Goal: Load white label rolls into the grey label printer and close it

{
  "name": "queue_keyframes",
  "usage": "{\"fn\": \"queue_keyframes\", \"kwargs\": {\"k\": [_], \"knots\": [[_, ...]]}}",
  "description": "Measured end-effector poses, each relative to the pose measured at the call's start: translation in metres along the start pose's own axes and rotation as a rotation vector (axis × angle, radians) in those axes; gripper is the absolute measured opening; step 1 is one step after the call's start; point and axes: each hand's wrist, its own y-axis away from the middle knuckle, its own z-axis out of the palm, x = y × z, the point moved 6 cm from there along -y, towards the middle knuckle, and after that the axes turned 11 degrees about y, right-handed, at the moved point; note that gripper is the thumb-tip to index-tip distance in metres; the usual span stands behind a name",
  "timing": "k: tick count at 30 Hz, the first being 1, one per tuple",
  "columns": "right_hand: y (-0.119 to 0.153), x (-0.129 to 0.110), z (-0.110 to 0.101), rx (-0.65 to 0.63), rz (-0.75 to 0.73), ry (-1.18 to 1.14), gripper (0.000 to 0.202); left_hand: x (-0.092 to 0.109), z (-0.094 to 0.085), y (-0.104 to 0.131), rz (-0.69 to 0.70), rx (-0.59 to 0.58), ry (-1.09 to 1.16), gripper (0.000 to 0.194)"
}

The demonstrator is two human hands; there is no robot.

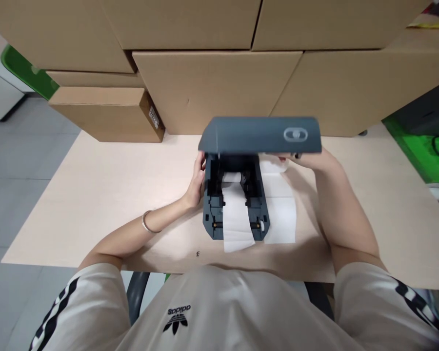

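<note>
A dark grey label printer (pixel 209 214) stands on the table with its lid (pixel 249 135) raised. Inside sits a small white paper roll (pixel 232 177), and its paper strip (pixel 237 219) runs forward over the roller and past the front edge. My left hand (pixel 195 184) is closed against the printer's left side, some fingers hidden behind it. Under the lid's right end, my right hand (pixel 309 160) grips the lid; most of its fingers are out of sight. White label paper (pixel 281 214) lies flat along the printer's right side.
Stacked cardboard boxes (pixel 215 92) form a wall behind the printer. A flatter carton (pixel 106 114) rests at the table's back left. The wooden table (pixel 124 180) has its front edge close to my body. Green material (pixel 424 151) shows at the far right.
</note>
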Motion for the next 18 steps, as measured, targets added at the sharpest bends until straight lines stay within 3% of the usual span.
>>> {"fn": "queue_keyframes", "kwargs": {"k": [4,9,13,18], "knots": [[-0.010,0.007,0.023,0.025,0.052,-0.114,0.067,0.004,0.000,0.004,0.035,-0.061,-0.117,0.089],[-0.013,0.008,0.031,0.213,0.117,-0.256,0.075,0.030,0.001,0.016,0.302,-0.055,-0.399,0.069],[-0.014,0.007,0.031,0.310,0.129,-0.207,0.078,0.045,0.006,0.023,0.450,-0.145,-0.603,0.050],[-0.023,0.011,0.034,0.309,0.165,-0.090,0.080,0.057,0.017,0.023,0.654,-0.292,-0.564,0.036]]}}
